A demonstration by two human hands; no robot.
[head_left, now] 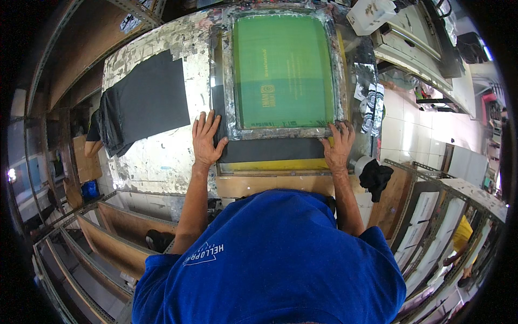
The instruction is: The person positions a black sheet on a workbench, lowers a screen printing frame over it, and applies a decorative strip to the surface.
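Person's L hand [206, 139], grip relaxed w/ fingers splayed, rests on black cloth [275, 151] just beside L edge of framed green screen [283, 65]. R hand [338, 146], grip also splayed, w/ fingertips at frame's near R corner. Screen lies on cloth, atop paint-spotted table [162, 162]. Farther L: 2nd dark cloth [151, 100]; R: crumpled black rag [376, 178].

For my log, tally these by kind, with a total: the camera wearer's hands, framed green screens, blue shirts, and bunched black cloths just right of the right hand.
Hands: 2 (left hand, right hand)
Framed green screen: 1
Blue shirt: 1
Bunched black cloth: 1
Total: 5
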